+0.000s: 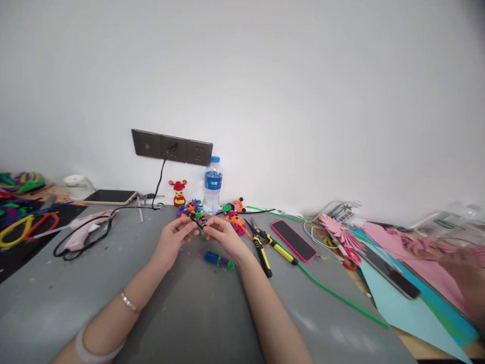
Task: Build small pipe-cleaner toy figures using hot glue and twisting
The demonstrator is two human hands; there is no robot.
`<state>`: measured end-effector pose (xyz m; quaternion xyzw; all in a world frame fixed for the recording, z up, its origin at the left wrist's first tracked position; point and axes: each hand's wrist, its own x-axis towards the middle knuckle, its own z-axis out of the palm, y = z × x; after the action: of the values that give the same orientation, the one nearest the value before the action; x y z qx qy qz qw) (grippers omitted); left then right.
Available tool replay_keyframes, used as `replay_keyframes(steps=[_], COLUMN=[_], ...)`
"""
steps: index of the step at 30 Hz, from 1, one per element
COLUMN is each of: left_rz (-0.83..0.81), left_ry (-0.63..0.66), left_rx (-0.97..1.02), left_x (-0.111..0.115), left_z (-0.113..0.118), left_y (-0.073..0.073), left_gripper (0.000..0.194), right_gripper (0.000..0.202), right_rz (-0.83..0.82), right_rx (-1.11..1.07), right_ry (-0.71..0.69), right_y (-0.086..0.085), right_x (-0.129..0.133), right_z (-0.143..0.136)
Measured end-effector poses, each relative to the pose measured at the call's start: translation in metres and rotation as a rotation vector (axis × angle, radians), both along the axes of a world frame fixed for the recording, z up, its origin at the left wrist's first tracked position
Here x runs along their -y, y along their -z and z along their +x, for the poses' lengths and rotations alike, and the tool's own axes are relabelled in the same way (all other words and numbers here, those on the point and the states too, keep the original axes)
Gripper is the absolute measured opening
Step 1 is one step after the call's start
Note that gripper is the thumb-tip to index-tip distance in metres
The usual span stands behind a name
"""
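My left hand (178,237) and my right hand (223,235) meet over the grey table mat, fingertips pinched from both sides on a small fuzzy pipe-cleaner piece (199,220) with green and black in it. Its exact shape is partly hidden by my fingers. Just below my hands lies a short blue, purple and green pipe-cleaner bundle (219,260). Behind them sit colourful pipe-cleaner figures (237,218), and a red and yellow pipe-cleaner figure (178,193) stands upright near the wall.
Yellow-and-black pliers (261,250) and a pink-cased phone (293,240) lie to the right, beside a long green pipe cleaner (341,296). A water bottle (213,184) stands behind. A corded pink glue gun (81,230) lies left. Another person's hand (464,273) is far right, over coloured paper.
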<state>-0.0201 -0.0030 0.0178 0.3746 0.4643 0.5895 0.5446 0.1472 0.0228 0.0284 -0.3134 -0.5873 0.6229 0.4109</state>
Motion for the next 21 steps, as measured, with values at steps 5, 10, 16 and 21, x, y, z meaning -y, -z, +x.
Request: replay_keyframes(steps=[5, 10, 16, 21], left_rz=[-0.014, 0.071, 0.144, 0.206], left_ry=[0.051, 0.068, 0.192, 0.352], left_rx=[-0.142, -0.282, -0.456, -0.573], left_x=[0.002, 0.004, 0.005, 0.002], left_z=[0.002, 0.003, -0.002, -0.004], left_y=[-0.001, -0.005, -0.009, -0.004], left_gripper=[0.034, 0.036, 0.032, 0.029], right_gripper=[0.032, 0.030, 0.031, 0.022], right_rz=[0.027, 0.052, 0.048, 0.175], right_rx=[0.033, 0.045, 0.167, 0.355], right_ry=[0.001, -0.010, -0.120, -0.222], right_y=[-0.003, -0.003, -0.003, -0.004], right_x=[0.003, 0.002, 0.000, -0.001], right_z=[-0.001, 0.000, 0.010, 0.025])
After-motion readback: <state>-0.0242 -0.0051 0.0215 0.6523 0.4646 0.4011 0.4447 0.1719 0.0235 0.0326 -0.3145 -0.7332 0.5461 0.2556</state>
